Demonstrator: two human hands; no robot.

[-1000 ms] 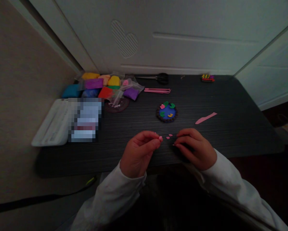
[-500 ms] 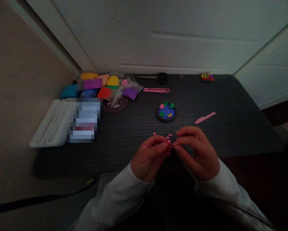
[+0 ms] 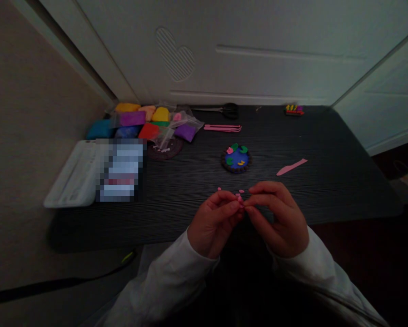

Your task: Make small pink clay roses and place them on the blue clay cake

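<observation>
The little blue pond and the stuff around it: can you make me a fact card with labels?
Left hand: pinches a small pink piece
Right hand: fingertips right by that piece
Pond: blue middle, dark bumpy rim, green leaves, pink flower, yellow bits
Pink knife: right of the pond
Scissors: near the table's far edge

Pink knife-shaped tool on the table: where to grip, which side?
Probably the narrow section near the far-right end of the pink knife-shaped tool, from above on the right: it lies flat, slanted, with its broader, pointed part toward the near left.
</observation>
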